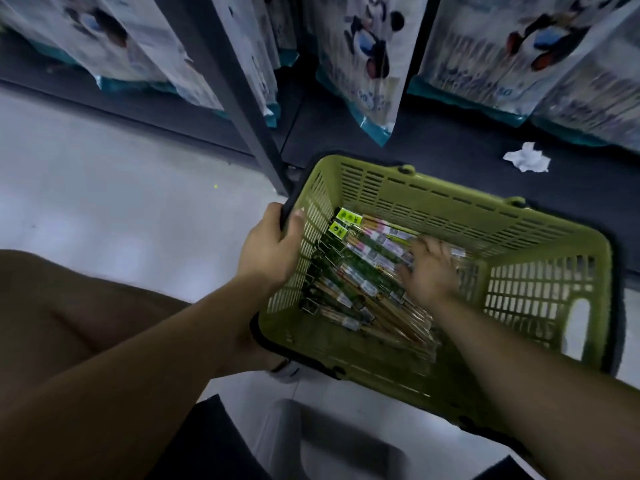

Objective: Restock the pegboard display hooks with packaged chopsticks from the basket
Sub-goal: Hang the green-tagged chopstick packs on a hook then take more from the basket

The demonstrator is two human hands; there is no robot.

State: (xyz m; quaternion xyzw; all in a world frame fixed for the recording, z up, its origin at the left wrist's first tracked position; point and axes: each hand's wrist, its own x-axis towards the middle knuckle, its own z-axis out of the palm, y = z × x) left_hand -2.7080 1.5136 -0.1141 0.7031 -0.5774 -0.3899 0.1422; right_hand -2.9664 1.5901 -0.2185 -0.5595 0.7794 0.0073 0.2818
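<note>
Left hand (pixel 268 249) clamps the slotted olive-green plastic basket (pixel 450 216) at its rim, right hand (pixel 431 270) lies spread and blurred, grip unclear, on the clear-wrapped chopstick packs (pixel 360 268) inside; the person should pinch one header card, lift clean.

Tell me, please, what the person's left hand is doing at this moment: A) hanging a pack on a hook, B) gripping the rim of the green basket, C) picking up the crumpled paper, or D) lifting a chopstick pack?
B: the left hand is closed over the left rim of the green basket, while the right hand reaches down onto the chopstick packs inside.
</note>
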